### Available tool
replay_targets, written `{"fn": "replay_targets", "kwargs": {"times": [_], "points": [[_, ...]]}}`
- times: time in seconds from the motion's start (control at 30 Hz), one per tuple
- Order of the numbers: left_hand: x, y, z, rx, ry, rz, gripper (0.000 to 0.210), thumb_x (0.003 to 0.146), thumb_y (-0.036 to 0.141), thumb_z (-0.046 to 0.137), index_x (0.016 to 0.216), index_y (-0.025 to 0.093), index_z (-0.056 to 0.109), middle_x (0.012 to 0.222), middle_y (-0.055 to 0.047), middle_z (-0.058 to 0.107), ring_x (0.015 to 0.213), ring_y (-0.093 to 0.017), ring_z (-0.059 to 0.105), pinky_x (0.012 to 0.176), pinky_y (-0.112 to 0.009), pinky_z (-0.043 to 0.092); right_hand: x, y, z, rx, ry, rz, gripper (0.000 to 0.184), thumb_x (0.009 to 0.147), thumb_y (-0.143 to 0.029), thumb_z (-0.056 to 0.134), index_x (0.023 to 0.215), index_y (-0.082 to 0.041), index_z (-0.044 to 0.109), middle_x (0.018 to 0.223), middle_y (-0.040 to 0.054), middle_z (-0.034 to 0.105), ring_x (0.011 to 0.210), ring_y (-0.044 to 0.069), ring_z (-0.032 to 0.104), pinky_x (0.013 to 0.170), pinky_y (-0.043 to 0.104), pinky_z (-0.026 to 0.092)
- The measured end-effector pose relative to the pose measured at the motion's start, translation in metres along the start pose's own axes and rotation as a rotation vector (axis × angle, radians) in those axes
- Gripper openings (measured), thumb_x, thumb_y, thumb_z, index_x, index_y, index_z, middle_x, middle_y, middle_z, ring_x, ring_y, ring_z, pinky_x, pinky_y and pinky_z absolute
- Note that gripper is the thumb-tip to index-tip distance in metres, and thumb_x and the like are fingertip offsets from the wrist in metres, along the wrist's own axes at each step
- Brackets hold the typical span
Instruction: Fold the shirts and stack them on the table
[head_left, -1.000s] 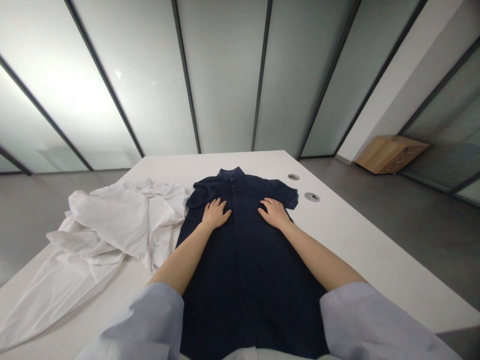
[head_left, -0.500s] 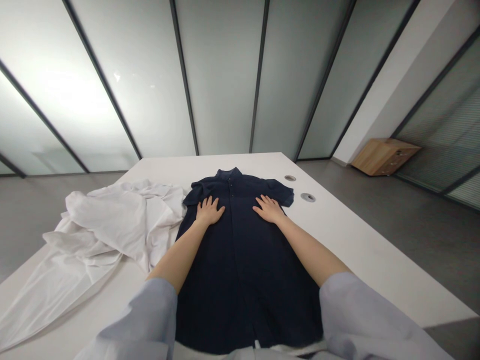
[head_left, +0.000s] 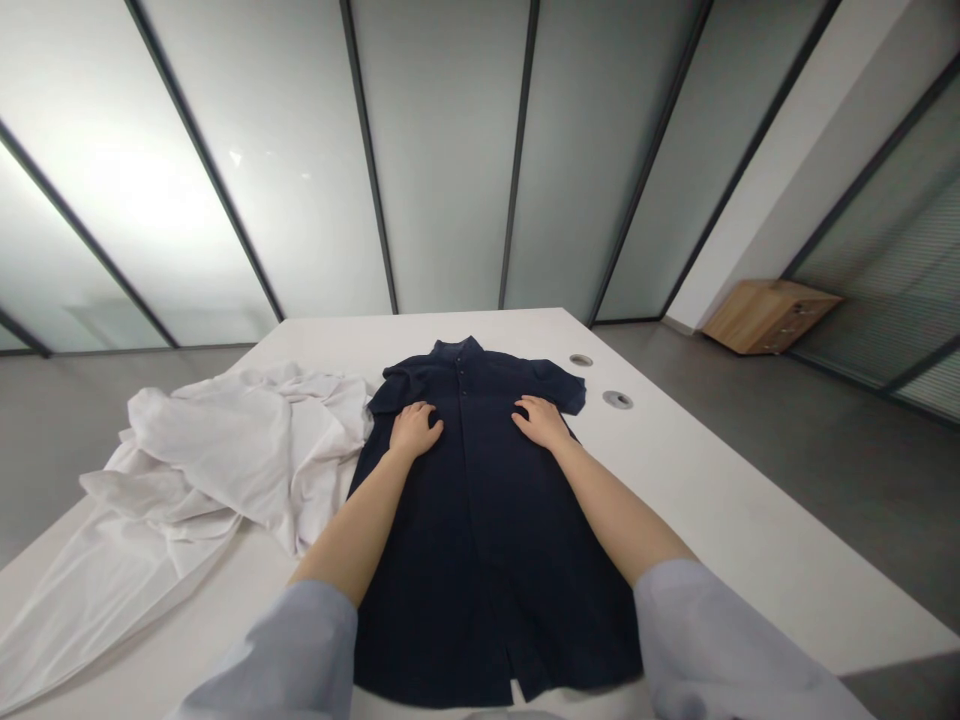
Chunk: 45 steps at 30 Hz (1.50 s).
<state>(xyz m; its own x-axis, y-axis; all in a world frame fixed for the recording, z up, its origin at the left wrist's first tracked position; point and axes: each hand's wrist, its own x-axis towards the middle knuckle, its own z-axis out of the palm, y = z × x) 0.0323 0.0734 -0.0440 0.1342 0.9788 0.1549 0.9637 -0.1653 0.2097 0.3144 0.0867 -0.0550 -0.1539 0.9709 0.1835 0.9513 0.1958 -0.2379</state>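
A dark navy short-sleeved shirt (head_left: 480, 540) lies spread out flat, its collar at the far side and its hem towards me. On the left of its chest, just below the sleeve, rests my left hand (head_left: 414, 430), thumb out to the side and fingers slightly bent. My right hand (head_left: 541, 422) lies on the opposite side of the chest, its fingers a little curled and apart from the thumb. Both palms face down on the cloth, and I see no fabric gathered in either. A button placket runs down the middle between them.
A crumpled white cloth garment (head_left: 217, 450) lies left of the shirt, touching its left side. The white table (head_left: 720, 520) has two round grommets, one of them a grey ring (head_left: 618, 400), near its right edge. A wooden cabinet (head_left: 769, 315) stands on the floor beyond.
The fingers of both hands have gone from spread flat to drawn in and slightly bent. My left hand has shifted slightly towards me. The shirt lies nearly as before.
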Motion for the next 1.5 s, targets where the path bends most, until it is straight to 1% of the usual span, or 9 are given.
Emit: {"fn": "replay_targets", "kwargs": {"times": [0.13,0.27,0.4,0.63,0.87,1.03,1.17,1.33,1.5], "points": [[-0.001,-0.002,0.001,-0.009,-0.003,0.024,0.046,0.088,0.042,0.047,0.126,0.019,0.058,0.139,-0.01,0.052,0.128,-0.025,0.046,0.108,-0.036,0.035,0.001,0.007,-0.006,0.088,0.148,0.122,0.035,0.09,-0.029,0.04,0.11,-0.021,0.068,0.121,0.0072,0.064,0.113,0.024,0.055,0.1,0.035,0.038],[0.0,-0.003,0.002,-0.015,-0.003,0.022,0.046,0.088,0.042,0.047,0.127,0.019,0.058,0.139,-0.01,0.051,0.128,-0.025,0.046,0.107,-0.036,0.036,-0.002,0.026,-0.017,0.056,0.329,0.434,0.045,0.089,-0.03,0.036,0.124,-0.016,0.06,0.127,0.0145,0.058,0.119,0.031,0.049,0.103,0.045,0.031],[0.001,-0.004,0.004,-0.024,-0.01,0.017,0.047,0.088,0.042,0.048,0.127,0.02,0.057,0.141,-0.009,0.05,0.129,-0.026,0.045,0.108,-0.037,0.034,-0.005,0.049,-0.022,0.03,0.249,0.68,0.062,0.089,-0.045,0.038,0.137,-0.006,0.046,0.136,0.0251,0.048,0.13,0.037,0.038,0.106,0.051,0.025],[0.0,-0.003,0.004,-0.046,0.017,0.023,0.044,0.087,0.041,0.051,0.124,0.019,0.059,0.138,-0.01,0.052,0.126,-0.028,0.047,0.105,-0.041,0.038,0.012,0.058,-0.017,0.025,0.179,0.826,0.067,0.089,-0.056,0.04,0.125,-0.002,0.055,0.136,0.0274,0.046,0.13,0.038,0.037,0.107,0.05,0.026],[0.0,-0.002,0.002,-0.052,0.015,0.017,0.043,0.087,0.04,0.051,0.124,0.02,0.06,0.137,-0.01,0.053,0.125,-0.028,0.047,0.104,-0.041,0.038,0.018,0.061,-0.017,-0.017,0.242,0.669,0.041,0.084,-0.03,0.05,0.116,-0.008,0.06,0.121,0.0212,0.059,0.119,0.035,0.049,0.101,0.047,0.033],[0.001,-0.002,0.003,-0.068,0.007,0.005,0.044,0.087,0.041,0.051,0.124,0.019,0.06,0.137,-0.01,0.052,0.126,-0.028,0.046,0.104,-0.042,0.038,0.027,0.058,-0.03,0.215,0.338,0.626,0.037,0.086,-0.024,0.043,0.116,-0.011,0.058,0.108,0.0162,0.066,0.102,0.028,0.06,0.085,0.036,0.045],[0.001,-0.002,0.004,-0.06,0.012,0.012,0.044,0.087,0.041,0.05,0.124,0.019,0.06,0.137,-0.01,0.053,0.125,-0.029,0.047,0.104,-0.043,0.038,0.033,0.036,-0.036,0.199,0.458,0.432,0.036,0.087,-0.022,0.041,0.118,-0.015,0.058,0.108,0.0128,0.068,0.099,0.026,0.062,0.084,0.033,0.045],[0.001,-0.002,0.004,-0.061,0.012,0.017,0.044,0.087,0.041,0.05,0.123,0.02,0.06,0.137,-0.01,0.053,0.125,-0.029,0.047,0.104,-0.042,0.037,0.025,-0.009,-0.026,-0.016,0.297,0.083,0.037,0.093,-0.029,0.039,0.121,-0.018,0.06,0.108,0.0119,0.07,0.095,0.026,0.064,0.087,0.036,0.044],[0.0,-0.001,0.003,-0.065,0.013,0.012,0.043,0.086,0.041,0.051,0.123,0.02,0.06,0.136,-0.01,0.053,0.125,-0.029,0.047,0.103,-0.043,0.038,0.01,-0.035,-0.002,-0.099,0.083,-0.178,0.045,0.093,-0.025,0.039,0.136,-0.014,0.05,0.131,0.0129,0.06,0.118,0.025,0.055,0.1,0.037,0.038]]}}
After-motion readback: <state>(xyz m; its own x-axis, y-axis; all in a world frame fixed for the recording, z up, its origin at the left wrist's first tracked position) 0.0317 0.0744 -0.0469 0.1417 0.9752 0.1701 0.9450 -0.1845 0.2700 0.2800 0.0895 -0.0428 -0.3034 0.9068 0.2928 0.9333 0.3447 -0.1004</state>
